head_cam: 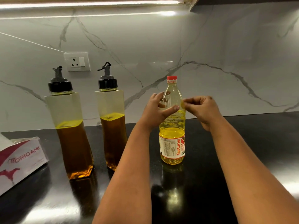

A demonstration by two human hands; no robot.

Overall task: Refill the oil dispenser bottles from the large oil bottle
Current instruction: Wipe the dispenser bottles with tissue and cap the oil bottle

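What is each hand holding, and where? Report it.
Left hand grips the large oil bottle at its upper body, below the neck. Right hand touches the bottle's side; a grip cannot be told.

White marble-look backsplash point(161, 46) w/ grey veins runs behind a glossy black countertop point(258, 151) (bright glare patches on it). Under-cabinet LED strip point(90, 4) glows along the top, cabinet corner point(242, 1) at upper right. White wall socket + switch plate point(77, 61) at left. Origami tissue box point(21, 160) on the counter's left edge.
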